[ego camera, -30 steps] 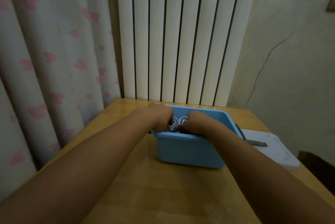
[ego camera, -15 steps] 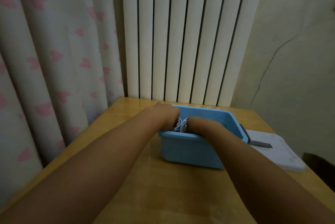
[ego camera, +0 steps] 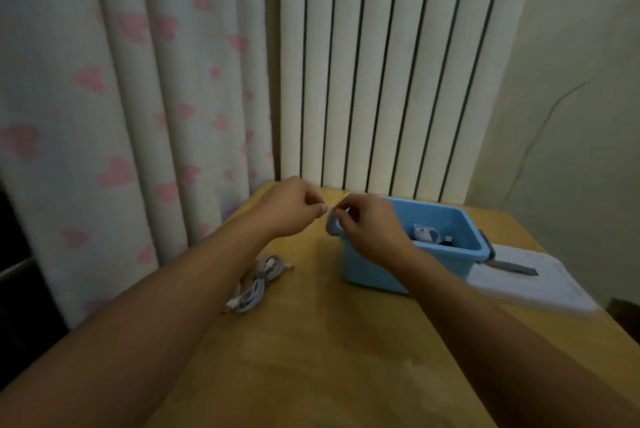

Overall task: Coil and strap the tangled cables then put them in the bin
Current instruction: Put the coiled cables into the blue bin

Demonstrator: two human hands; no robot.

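My left hand (ego camera: 289, 209) and my right hand (ego camera: 369, 228) meet fingertip to fingertip above the left end of the blue bin (ego camera: 374, 271). Together they pinch a small pale strap (ego camera: 329, 210), which is blurred and mostly hidden by the fingers. A white cable bundle (ego camera: 256, 285), coiled and bound at its middle, lies on the wooden table (ego camera: 311, 358) left of the bin, under my left forearm. Inside the bin lie more cables (ego camera: 427, 233), white and dark.
A white flat board (ego camera: 540, 285) with a dark slim object (ego camera: 510, 267) on it sits right of the bin. A heart-print curtain (ego camera: 121, 116) hangs along the table's left edge, with white slats (ego camera: 381, 64) behind the table. The bin has a dark side handle (ego camera: 486, 247).
Both hands have come up out of the bin and shifted left, now pinching the strap between them. The view has swung, showing the bound white cable on the table.
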